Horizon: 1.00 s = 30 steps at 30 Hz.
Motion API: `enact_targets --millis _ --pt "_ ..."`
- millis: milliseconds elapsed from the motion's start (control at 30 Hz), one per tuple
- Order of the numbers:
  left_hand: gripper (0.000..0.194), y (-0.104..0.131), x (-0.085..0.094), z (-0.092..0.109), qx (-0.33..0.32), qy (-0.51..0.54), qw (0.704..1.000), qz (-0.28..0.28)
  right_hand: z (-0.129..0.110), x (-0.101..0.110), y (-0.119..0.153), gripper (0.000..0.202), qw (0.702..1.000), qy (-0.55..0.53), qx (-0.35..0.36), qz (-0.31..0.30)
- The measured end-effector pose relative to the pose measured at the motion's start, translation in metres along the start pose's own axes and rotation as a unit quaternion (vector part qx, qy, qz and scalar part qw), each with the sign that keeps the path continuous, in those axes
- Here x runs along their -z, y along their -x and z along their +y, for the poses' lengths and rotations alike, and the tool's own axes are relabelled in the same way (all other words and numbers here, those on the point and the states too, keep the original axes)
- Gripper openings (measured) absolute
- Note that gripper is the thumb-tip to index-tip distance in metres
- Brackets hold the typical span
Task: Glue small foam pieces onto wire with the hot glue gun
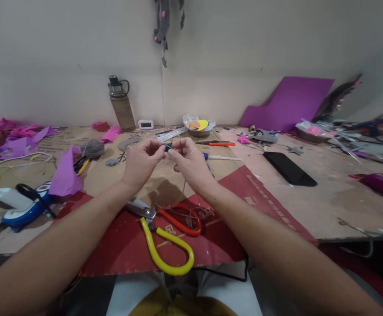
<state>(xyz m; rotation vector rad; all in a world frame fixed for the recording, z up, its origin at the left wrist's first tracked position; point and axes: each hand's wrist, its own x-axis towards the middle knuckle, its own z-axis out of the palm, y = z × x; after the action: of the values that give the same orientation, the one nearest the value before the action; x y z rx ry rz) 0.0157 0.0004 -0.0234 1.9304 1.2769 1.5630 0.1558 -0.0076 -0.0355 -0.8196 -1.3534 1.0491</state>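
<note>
My hands meet in front of me over the counter (323, 206), both closed into pinches: the left hand (142, 164) has thumb and forefinger on one end of a small dark piece (168, 147), and the right hand (193, 163) grips the other end. I seem to hold it by the fingertips because it is so slight that a fuller grasp would cover it, and having a grip at both sides probably keeps it from turning. It sits between my two thumbs, raised above the counter, likely so that I can see it well. The big scissors (161, 232) lie just on my side of the hands, handles towards me, which would make them easy to pick up. They rest on a red sheet (112, 245), perhaps put there to shield the surface. A thin cord (184, 186) hangs below my right hand and loops near the red handle; whether it joins the piece I cannot tell. The grey yarn ball (94, 149) is beyond my left hand and to its left, and the phone (289, 169) lies well to the right, maybe kept out of the way. The piece itself looks short and narrow, blue-black, with a lighter bluish spot by my right thumb; my fingers hide the rest.
</note>
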Motion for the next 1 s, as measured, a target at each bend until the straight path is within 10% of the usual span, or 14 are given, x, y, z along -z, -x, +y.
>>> enact_targets --millis 367,1000 --pt "0.019 0.0 -0.0053 0.0005 0.105 0.168 0.979 -0.046 -0.0045 0.0079 -0.0019 0.013 0.989 0.131 0.037 0.053" --pt "0.014 0.0026 -0.0056 0.0017 0.099 0.152 0.982 -0.058 -0.007 0.0105 -0.0007 0.014 0.972 0.211 0.073 0.079"
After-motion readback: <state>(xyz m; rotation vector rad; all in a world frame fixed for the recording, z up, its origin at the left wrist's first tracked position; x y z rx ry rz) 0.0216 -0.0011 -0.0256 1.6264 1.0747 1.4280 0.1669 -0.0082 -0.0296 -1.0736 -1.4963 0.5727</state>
